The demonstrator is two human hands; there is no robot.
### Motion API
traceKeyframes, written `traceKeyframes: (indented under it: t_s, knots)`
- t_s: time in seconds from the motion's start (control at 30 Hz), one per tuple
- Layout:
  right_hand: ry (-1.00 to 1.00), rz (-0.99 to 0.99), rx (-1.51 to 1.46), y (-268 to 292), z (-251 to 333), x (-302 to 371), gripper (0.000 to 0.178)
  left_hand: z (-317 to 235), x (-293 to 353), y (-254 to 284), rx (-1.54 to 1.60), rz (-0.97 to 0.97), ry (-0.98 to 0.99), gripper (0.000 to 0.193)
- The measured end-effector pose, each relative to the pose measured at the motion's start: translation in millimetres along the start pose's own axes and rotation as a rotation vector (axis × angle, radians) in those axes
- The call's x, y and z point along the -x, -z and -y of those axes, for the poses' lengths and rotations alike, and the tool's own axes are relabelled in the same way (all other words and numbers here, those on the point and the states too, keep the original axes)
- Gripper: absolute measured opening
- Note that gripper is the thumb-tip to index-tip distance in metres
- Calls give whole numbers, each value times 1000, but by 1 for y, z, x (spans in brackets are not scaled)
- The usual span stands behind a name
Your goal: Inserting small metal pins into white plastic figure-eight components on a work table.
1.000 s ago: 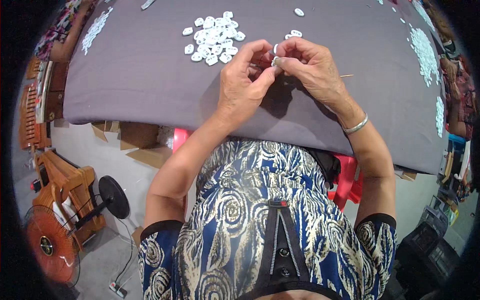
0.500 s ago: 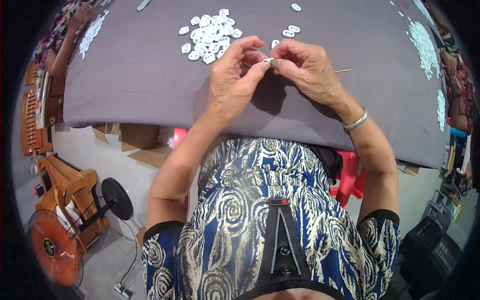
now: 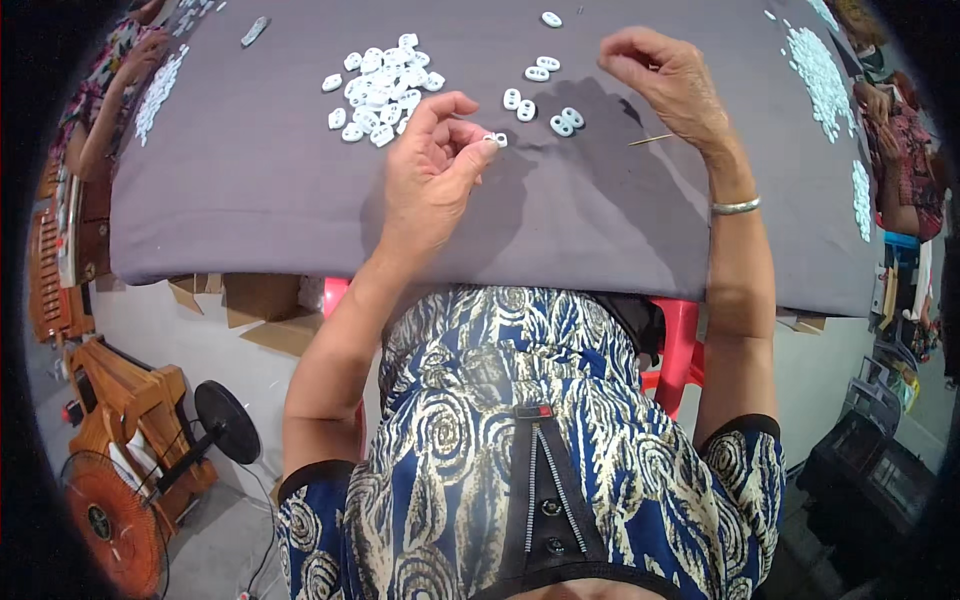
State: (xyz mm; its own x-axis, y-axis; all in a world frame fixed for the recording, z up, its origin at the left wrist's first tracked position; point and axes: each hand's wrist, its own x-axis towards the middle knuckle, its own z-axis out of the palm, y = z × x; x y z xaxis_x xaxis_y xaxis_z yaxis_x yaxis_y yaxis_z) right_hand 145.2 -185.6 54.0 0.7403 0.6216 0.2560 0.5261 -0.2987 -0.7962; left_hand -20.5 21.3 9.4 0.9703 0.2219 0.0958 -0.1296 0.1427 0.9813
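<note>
My left hand (image 3: pixel 440 165) pinches a small white two-holed oval piece (image 3: pixel 498 139) between thumb and forefinger, just above the cloth. Its holes show at the fingertips; the rest lies behind the thumb. My right hand (image 3: pixel 668 85), a silver bangle on its wrist, is raised to the right with fingers curled and thumb tip against forefinger. Whether anything thin is in that pinch cannot be made out. Left of centre is a heap of like white pieces (image 3: pixel 385 85). Several more lie between my hands, among them a touching pair (image 3: pixel 567 122). A thin gold-coloured rod (image 3: pixel 650 139) rests below my right hand.
A grey-brown cloth (image 3: pixel 250 190) covers the table. Piles of small white pieces lie at the far left (image 3: pixel 160 95) and right (image 3: pixel 822 80). Other people's arms (image 3: pixel 105 120) show at both sides. An orange fan (image 3: pixel 112 525) stands lower left. Part of a red chair (image 3: pixel 680 345) is beneath me.
My right hand has parted from the left and moved up and right. My left hand keeps its pinch on the white piece. The view has shifted slightly.
</note>
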Motion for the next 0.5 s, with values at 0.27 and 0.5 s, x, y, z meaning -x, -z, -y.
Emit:
traceKeyframes:
  t_s: [0.27, 0.5]
  knots:
    - [-38, 15, 231, 0, -11, 2, 15, -2, 6, -7, -3, -19, 48, 33]
    - [-143, 275, 151, -5, 14, 7, 18, 2, 9, -5, -16, -34, 46, 33]
